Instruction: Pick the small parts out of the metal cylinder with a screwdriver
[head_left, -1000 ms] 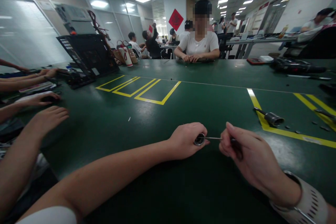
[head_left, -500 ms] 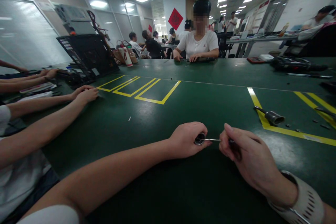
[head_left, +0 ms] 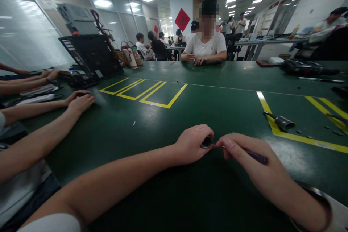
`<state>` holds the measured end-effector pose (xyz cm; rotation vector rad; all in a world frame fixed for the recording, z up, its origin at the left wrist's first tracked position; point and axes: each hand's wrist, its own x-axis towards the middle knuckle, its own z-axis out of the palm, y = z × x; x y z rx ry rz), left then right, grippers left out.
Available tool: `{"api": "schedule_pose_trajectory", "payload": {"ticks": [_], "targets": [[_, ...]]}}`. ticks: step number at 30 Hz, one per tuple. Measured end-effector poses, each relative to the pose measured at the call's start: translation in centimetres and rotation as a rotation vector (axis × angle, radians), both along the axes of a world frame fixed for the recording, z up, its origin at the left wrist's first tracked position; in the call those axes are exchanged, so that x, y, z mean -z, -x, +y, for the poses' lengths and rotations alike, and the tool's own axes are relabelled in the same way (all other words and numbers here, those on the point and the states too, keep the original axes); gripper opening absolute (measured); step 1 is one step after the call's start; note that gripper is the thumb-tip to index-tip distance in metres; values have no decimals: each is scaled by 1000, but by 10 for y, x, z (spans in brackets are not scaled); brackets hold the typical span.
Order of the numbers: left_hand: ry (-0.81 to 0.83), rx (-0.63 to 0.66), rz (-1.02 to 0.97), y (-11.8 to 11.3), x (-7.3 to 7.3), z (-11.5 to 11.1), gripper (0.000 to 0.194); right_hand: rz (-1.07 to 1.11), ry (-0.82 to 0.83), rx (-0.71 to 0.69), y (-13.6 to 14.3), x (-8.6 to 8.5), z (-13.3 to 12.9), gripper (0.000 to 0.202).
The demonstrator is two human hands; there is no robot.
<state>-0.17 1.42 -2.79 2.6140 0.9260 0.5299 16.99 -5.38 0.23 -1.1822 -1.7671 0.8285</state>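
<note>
My left hand [head_left: 193, 144] is closed around a dark metal cylinder [head_left: 206, 142], its round hollow end facing me. My right hand [head_left: 246, 156] grips a screwdriver [head_left: 258, 157] with a dark handle that lies along the palm. Its thin shaft points left toward the cylinder's open end; whether the tip is inside or only beside the rim I cannot tell. To the right on the green table [head_left: 152, 130] lies another metal cylinder [head_left: 284, 123] with a dark rod sticking out of it, across a yellow tape line.
Small dark parts [head_left: 309, 137] lie right of the loose cylinder. Yellow tape [head_left: 170, 105] marks boxes on the table. At left are a co-worker's hands [head_left: 81, 100] and a black computer case [head_left: 91, 58]. A person [head_left: 205, 49] sits opposite. A black bag-like object [head_left: 307, 67] lies far right.
My right hand has turned and moved slightly left, closer to the cylinder, so the screwdriver handle now shows. My left hand has barely moved. The co-worker's hands at left have shifted left.
</note>
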Motion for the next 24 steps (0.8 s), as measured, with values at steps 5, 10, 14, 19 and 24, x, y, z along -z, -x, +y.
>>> {"api": "schedule_pose_trajectory", "payload": {"ticks": [5, 10, 14, 19, 24], "targets": [[23, 16, -48, 2, 0, 1, 11, 208, 167, 10, -4, 6, 6, 19], [45, 20, -71, 2, -1, 1, 9, 474, 363, -3, -4, 11, 10, 19], [54, -20, -69, 1, -2, 1, 8, 627, 448, 28, -1, 13, 11, 18], [44, -52, -111, 1, -2, 0, 9, 575, 353, 102, 2, 14, 5, 17], [30, -55, -91, 2, 1, 0, 9, 530, 289, 102, 3, 16, 0, 20]]}}
